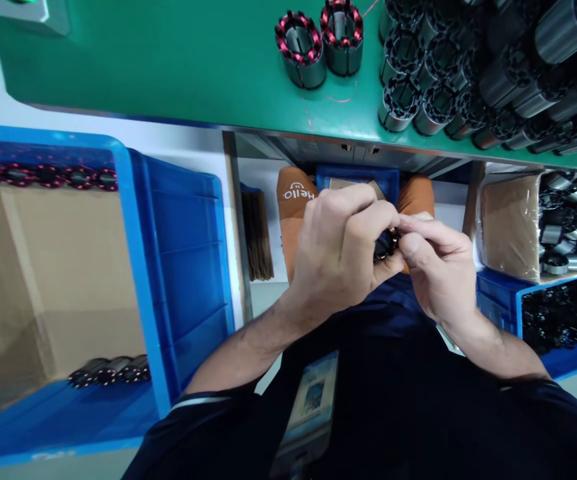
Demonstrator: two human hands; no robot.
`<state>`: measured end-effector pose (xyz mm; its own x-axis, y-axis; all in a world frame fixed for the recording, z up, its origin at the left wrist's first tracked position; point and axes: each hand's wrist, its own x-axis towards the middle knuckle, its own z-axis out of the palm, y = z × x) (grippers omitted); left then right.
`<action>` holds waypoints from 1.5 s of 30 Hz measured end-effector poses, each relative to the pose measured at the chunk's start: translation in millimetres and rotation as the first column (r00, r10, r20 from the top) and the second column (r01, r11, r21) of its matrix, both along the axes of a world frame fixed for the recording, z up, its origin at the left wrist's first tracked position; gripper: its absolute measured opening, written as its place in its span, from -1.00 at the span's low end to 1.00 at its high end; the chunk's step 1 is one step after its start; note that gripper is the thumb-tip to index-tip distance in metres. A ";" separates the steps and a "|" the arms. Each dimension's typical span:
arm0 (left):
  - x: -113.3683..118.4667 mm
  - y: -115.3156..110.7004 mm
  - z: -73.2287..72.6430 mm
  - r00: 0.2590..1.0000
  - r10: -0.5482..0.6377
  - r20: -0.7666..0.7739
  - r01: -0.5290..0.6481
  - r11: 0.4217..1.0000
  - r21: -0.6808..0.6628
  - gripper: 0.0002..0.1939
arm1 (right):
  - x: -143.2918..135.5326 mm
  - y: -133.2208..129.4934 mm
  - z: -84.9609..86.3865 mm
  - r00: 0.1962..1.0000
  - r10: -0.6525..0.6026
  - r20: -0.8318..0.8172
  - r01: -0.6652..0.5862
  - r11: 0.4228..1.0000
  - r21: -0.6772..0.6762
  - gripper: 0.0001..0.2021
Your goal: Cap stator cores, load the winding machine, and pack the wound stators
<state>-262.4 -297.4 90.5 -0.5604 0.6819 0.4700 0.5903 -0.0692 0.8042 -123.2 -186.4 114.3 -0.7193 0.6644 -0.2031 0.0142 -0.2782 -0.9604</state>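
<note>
Left hand (341, 243) curled round black cylindrical core with copper-coloured windings (384, 245); right hand (441, 270) at its 3 o'clock edge, grip unclear.

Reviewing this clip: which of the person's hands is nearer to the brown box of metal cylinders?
Right. The right hand is left of the brown box, apart from it; the left hand is farther left, beyond the right.

centre, held core (384, 247): coppery glint | upper right, cylinders (501, 83): shiny metal | top, tabletop (168, 73): glossy from here | left, crate (185, 253): smooth plastic
</note>
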 end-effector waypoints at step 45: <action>-6.2 -7.9 27.5 0.930 -0.329 -0.165 0.316 0.943 -0.103 -0.70 | 19.6 92.7 64.1 0.594 0.629 0.501 -0.788 0.579 0.207 -0.56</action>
<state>-268.7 -305.3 118.0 -0.2166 0.8484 0.4831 0.6795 -0.2243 0.6985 -103.6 -93.8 178.3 -0.9184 0.0373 -0.3938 0.3817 0.3451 -0.8575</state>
